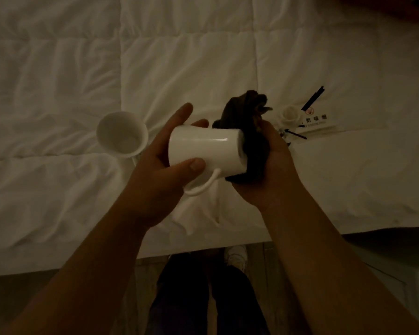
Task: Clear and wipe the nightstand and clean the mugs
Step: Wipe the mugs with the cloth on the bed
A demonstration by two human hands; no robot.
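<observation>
A white quilted bed (203,56) fills most of the view, its cover creased and stitched in large squares. Its near edge runs across the lower part of the view, and below that edge lies a dim floor (22,293) with the person's dark trousers (203,298) and a pale shoe (237,256).

Two bare forearms reach up from the bottom. The left hand (160,170) holds a white mug (203,151) above the bed, the mug lying on its side with its mouth to the right and its handle hanging down. That grip is curled round the mug: the thumb presses on the near side of the wall and the fingers come round the far side, the forefinger stretched out past the base.

The right hand (271,165) has its grip closed on a dark cloth (249,122), which is bunched against the mug's mouth and rises in a crumpled peak above the hand. How far the cloth goes into the mug cannot be told.

A second white mug (121,134) lies tilted on the bed just left of the left hand, its open mouth turned toward the camera.

To the right of the cloth, on the bed, sit a small white cup (290,114), a white card (317,123) with printed characters, and thin black sticks (312,99), too small to identify.
</observation>
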